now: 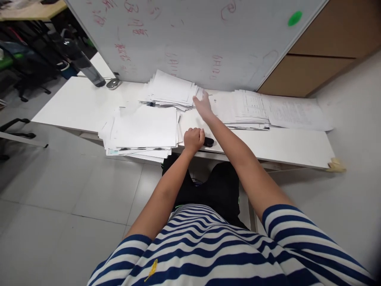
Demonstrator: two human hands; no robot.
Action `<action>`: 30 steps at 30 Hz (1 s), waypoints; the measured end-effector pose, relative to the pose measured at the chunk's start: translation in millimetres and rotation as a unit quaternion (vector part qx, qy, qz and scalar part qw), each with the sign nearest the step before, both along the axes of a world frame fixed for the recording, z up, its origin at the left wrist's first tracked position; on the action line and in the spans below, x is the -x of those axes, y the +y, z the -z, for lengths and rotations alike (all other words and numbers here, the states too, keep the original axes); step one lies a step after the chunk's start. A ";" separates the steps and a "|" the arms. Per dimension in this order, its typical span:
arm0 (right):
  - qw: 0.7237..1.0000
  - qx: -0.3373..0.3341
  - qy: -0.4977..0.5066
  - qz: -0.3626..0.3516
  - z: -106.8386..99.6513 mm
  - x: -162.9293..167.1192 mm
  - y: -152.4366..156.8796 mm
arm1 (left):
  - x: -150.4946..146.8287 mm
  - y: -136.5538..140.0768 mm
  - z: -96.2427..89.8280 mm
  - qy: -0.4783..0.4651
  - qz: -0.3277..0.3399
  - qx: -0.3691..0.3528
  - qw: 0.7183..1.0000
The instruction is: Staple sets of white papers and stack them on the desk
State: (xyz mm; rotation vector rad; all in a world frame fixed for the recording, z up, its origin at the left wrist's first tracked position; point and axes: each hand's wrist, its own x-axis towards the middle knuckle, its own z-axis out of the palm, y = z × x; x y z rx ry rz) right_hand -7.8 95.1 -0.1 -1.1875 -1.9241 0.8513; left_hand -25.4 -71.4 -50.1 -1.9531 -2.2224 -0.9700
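My left hand (193,140) is closed in a fist at the front edge of the white table. A small black object (209,142) with a rounded end sticks out just right of the fist; I cannot tell whether the fingers grip it. Farther back, my right hand (203,106) is slightly blurred, its fingers apart, at the right edge of the rear paper stack (172,89). Whether it touches the sheets is unclear. Left of my fist, a messy paper stack (145,126) overhangs the front edge. More printed papers (248,105) lie right of my right forearm.
The narrow white table (68,103) stands against a whiteboard (190,43) with red writing. A dark bottle (85,63) and a computer mouse (113,83) are at the back left. Brown panels (300,75) and a wall (357,115) bound the right side.
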 end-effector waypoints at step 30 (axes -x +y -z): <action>0.921 0.010 -0.175 0.348 55.7 -193.0 -5.8 | 2.3 1.4 0.0 -0.010 -0.002 -0.003 1.000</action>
